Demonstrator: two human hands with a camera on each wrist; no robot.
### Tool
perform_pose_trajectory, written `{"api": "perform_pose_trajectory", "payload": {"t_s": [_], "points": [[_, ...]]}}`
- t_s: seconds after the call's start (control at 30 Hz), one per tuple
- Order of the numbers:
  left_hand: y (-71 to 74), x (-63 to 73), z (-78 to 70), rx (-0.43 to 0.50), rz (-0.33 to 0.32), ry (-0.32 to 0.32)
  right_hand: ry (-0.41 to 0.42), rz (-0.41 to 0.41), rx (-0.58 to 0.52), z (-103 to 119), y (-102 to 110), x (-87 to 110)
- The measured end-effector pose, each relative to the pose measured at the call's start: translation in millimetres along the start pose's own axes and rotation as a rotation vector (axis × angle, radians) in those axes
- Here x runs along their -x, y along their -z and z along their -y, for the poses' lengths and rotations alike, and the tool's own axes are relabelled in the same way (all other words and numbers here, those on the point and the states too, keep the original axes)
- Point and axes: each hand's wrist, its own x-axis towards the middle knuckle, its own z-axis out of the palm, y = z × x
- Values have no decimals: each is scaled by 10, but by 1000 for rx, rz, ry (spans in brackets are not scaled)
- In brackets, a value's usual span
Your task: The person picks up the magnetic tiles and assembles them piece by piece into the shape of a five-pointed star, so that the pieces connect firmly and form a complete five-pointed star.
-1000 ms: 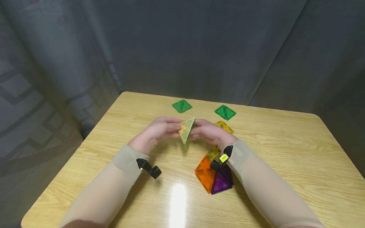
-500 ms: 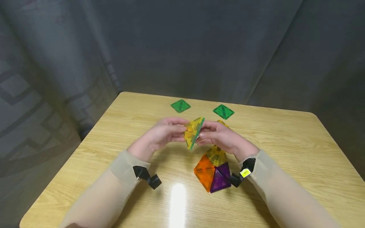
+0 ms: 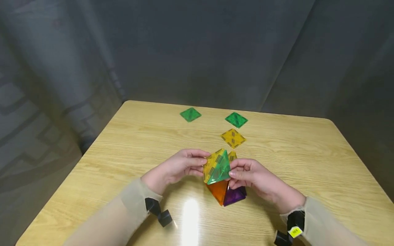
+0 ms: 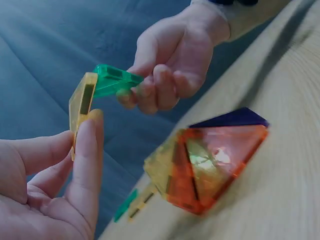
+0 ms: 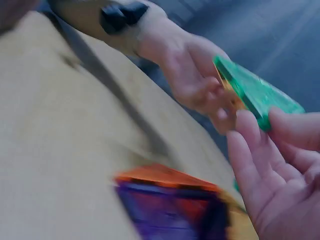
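Two translucent triangular magnetic tiles, one yellow (image 3: 211, 166) and one green (image 3: 222, 171), meet along an edge at an angle, held up off the table. My left hand (image 3: 180, 167) pinches the yellow tile between thumb and fingers. At the other side my right hand (image 3: 257, 177) pinches the green tile (image 5: 265, 92) by its corner. Just beneath the pair stands a raised shape of joined magnetic tiles, with orange (image 3: 218, 192), purple (image 3: 234, 196) and yellow (image 4: 162, 165) triangles. The held pair hides part of it in the head view.
Two flat green diamond shapes, left (image 3: 190, 114) and right (image 3: 236, 120), lie near the back edge of the wooden table (image 3: 101, 177). A yellow diamond (image 3: 233, 138) lies in front of the right one. Dark curtains (image 3: 197, 51) hang behind.
Both hands have brought the held pair nearer to me and slightly right, over the tile shape. It has turned so the green face shows. The yellow diamond has come into full view.
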Motion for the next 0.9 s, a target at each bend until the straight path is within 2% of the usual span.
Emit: {"api": "perform_pose_trajectory", "payload": {"t_s": [0.17, 0.27, 0.47, 0.63, 0.77, 0.9], "points": [[33, -41, 84, -51, -29, 40, -57, -56, -62, -167, -256, 64], [28, -63, 114, -95, -51, 55, -76, -97, -56, -237, -405, 61], [-48, -53, 163, -119, -103, 56, -49, -210, -6, -269, -556, 42], [-118, -4, 147, -51, -147, 9, -7, -295, -8, -241, -583, 23], [-183, 56, 133, 27, -137, -56, 32, -327, 0, -225, -597, 2], [-243, 90, 150, 63, -138, -103, 61, -363, -5, -218, -602, -30]]}}
